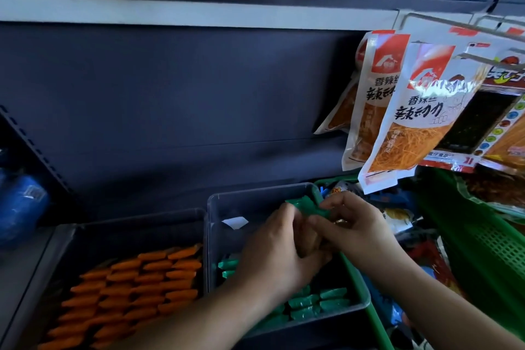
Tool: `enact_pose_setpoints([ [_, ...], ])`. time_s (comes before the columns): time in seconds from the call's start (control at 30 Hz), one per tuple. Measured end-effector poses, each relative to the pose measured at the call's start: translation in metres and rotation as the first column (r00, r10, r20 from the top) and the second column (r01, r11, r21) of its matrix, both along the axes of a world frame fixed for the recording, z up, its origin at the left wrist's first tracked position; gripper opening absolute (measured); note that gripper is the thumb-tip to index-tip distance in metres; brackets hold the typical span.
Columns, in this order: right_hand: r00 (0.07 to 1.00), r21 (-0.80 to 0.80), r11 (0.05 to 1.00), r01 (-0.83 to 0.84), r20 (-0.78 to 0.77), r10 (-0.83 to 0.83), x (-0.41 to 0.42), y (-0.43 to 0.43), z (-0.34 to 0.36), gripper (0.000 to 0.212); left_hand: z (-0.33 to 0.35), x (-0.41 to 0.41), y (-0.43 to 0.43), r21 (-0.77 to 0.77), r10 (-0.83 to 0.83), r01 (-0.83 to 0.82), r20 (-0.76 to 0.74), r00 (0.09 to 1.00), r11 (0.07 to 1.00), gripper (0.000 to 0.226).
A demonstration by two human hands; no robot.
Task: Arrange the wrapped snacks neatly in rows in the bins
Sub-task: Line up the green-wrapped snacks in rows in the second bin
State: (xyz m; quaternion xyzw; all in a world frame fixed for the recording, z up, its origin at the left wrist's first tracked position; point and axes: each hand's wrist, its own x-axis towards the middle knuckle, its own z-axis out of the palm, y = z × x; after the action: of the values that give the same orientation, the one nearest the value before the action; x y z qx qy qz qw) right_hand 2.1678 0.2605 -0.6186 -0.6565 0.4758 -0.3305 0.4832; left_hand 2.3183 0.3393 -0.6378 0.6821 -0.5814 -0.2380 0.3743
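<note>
Dark shelving backs the work area. Between both hands, green wrapped snacks (308, 206) are bunched above the unfilled rear of the middle bin (255, 193) — apparently being squared up for the next row. The left hand (272, 250) curls round the bunch; the right hand (352, 224) pinches its upper end. Finished green rows (318, 302) lie nearer — orange rows (136, 287) fill the neighbouring bin (127, 221).

Dim overall: the back panel (170, 99) sinks into dark shadow. The brightest light sits upper right, and there's glare flashing across the hanging packets (426, 93). Everything's a touch soft, the green packet (305, 205) smeared at its edges, small print blurred. Wide-angle bend curves the rail (170, 10), and the blue item (22, 207) far left is mush.
</note>
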Motion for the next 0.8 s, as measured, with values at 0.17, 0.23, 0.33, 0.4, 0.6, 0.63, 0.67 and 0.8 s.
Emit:
enact_pose_setpoints([
  [0.17, 0.972, 0.208, 0.965, -0.162, 0.202, 0.119, -0.008, -0.002, 0.006, 0.028, 0.004, 0.01, -0.005, 0.058, 0.029, -0.015, -0.236, 0.971, 0.998, 0.026],
  [0.23, 0.976, 0.206, 0.969, -0.135, 0.194, 0.095, -0.01, -0.004, 0.002, 0.037, 0.005, 0.009, -0.007, 0.087, 0.006, 0.027, -0.363, 0.932, 0.996, 0.027],
  [0.33, 0.974, 0.207, 0.967, -0.146, 0.203, 0.103, -0.01, -0.005, -0.003, 0.026, 0.003, 0.009, -0.007, 0.107, -0.059, 0.114, -0.424, 0.904, 0.988, 0.019],
  [0.4, 0.979, 0.16, 0.975, -0.155, 0.159, 0.129, -0.012, -0.006, -0.004, 0.019, 0.004, 0.013, -0.009, 0.071, -0.03, 0.061, -0.38, 0.924, 0.996, 0.021],
  [0.6, 0.971, 0.026, 0.973, -0.229, -0.064, 0.23, -0.012, -0.007, -0.005, 0.022, 0.011, 0.02, -0.014, 0.05, 0.012, 0.005, -0.327, 0.945, 0.999, 0.007],
  [0.63, 0.968, 0.01, 0.972, -0.235, -0.092, 0.235, -0.014, -0.008, -0.005, 0.023, 0.013, 0.02, -0.014, 0.089, 0.022, 0.015, -0.401, 0.916, 0.996, 0.008],
  [0.67, 0.965, -0.003, 0.972, -0.236, -0.114, 0.234, -0.016, -0.009, -0.004, 0.024, 0.015, 0.021, -0.014, 0.126, 0.042, 0.021, -0.47, 0.882, 0.992, 0.009],
  [0.8, 0.982, 0.033, 0.985, -0.167, -0.082, 0.169, -0.017, -0.009, -0.006, 0.019, 0.006, 0.02, -0.018, 0.143, 0.06, 0.0, -0.416, 0.907, 0.99, 0.013],
])
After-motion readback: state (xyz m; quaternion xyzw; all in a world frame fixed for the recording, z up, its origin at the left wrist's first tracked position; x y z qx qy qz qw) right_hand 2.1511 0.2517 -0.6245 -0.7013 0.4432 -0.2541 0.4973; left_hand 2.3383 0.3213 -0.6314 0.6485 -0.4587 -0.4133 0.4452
